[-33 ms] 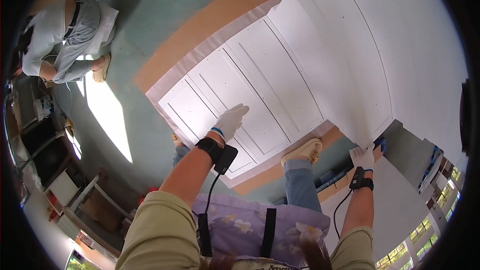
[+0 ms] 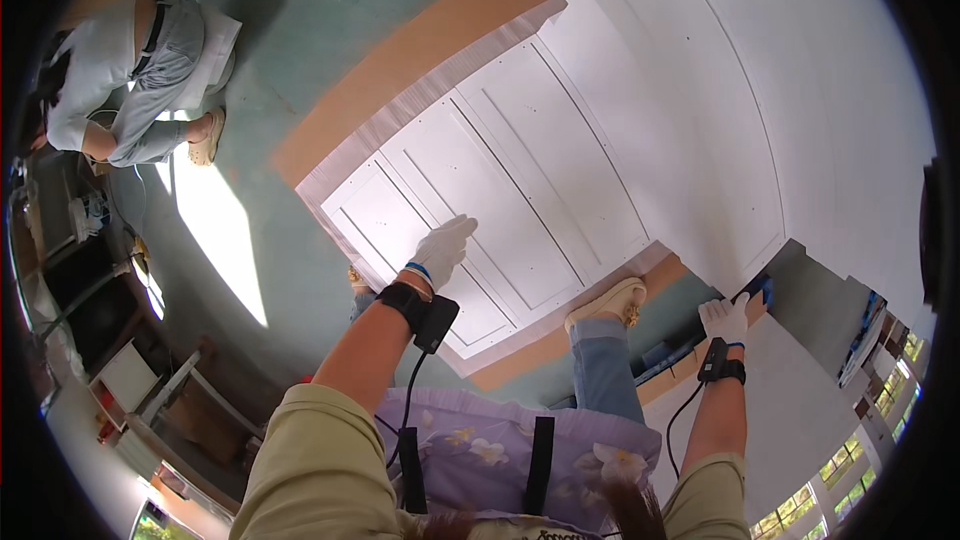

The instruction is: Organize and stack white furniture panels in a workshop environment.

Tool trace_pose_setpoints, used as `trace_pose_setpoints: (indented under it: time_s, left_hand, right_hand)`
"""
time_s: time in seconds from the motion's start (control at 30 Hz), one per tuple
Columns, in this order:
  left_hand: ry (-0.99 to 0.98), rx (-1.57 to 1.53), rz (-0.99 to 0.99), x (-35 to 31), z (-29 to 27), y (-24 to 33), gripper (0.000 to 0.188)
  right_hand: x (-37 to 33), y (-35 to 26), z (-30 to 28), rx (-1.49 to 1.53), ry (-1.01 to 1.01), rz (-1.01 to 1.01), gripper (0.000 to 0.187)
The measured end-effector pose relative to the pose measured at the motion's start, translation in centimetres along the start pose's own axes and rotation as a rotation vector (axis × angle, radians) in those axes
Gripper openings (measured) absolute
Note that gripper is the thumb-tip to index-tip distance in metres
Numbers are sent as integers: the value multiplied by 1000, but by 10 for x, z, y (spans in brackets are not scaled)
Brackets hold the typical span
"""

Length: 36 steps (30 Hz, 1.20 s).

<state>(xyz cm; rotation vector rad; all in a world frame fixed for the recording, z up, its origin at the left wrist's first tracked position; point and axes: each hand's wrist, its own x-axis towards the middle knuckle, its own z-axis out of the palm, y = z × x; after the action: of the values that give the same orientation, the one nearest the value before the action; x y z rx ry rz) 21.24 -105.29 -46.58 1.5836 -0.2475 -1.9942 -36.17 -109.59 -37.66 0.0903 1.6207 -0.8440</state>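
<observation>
My left hand [image 2: 440, 248], in a white glove, is over a white grooved panel [image 2: 510, 190] lying low in front of me. Its fingers are stretched out and it holds nothing; whether it touches the surface I cannot tell. To the right, a large white board [image 2: 690, 90] with small holes rises at an angle beside the grooved panel. My right hand [image 2: 724, 320], also gloved, grips this board at its near lower corner, with part of the fingers hidden. Both wrists carry black strapped devices with cables.
Brown cardboard [image 2: 345, 120] lies under the grooved panel on the green floor [image 2: 300, 40]. My shoe [image 2: 608, 305] stands at the panel's near edge. A person [image 2: 150, 70] bends over at the far left. Shelving with clutter [image 2: 90, 270] lines the left; windows [image 2: 840, 470] are at lower right.
My left hand has shifted slightly left and toward me over the grooved panel. The right hand stays at the board's corner.
</observation>
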Motion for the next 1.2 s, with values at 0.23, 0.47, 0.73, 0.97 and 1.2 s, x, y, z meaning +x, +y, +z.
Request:
trace_pose_setpoints:
  time_s: [0.23, 0.47, 0.73, 0.97, 1.2]
  left_hand:
    - [536, -146, -170, -138, -219, -7, 40]
    - [793, -306, -55, -284, -365, 20, 43]
    - [361, -296, 64, -402, -469, 8, 15]
    - [539, -622, 41, -500, -493, -99, 15]
    - [705, -901, 277, -625, -432, -122, 30]
  right_hand:
    - [-91, 50, -36, -342, 435, 197, 80]
    - [-299, 110, -68, -408, 494, 193, 71]
    - [-420, 188, -29, -233, 616, 200, 49]
    - [-373, 163, 110, -190, -275, 317, 51]
    - [-344, 192, 167, -426, -535, 302, 48]
